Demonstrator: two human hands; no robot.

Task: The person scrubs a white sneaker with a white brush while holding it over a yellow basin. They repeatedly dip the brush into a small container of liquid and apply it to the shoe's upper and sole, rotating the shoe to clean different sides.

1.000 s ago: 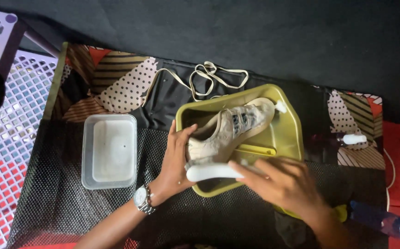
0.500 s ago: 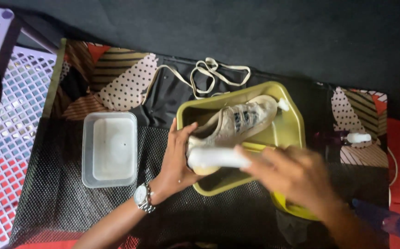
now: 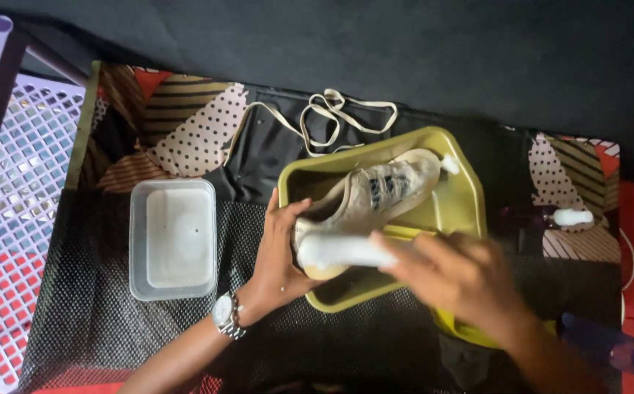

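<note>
Head view shows your left hand (image 3: 282, 248) clamped on the sneaker (image 3: 366, 197) heel while your right hand (image 3: 463, 281) grips the white brush (image 3: 342, 250); scrub steadily above the yellow tray (image 3: 470, 211).

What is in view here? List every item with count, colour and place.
shoe: one, off-white, lying in the tray
tray: one, yellow-green, centre right
white handle: one, against the shoe's heel
laces: loose, cream, behind the tray
container: one, clear plastic, left
small white object: one, far right
lattice basket: one, lilac, far left
wristwatch: one, silver, left wrist
left hand: grip on the shoe's heel
right hand: blurred, holding the white handle
</note>
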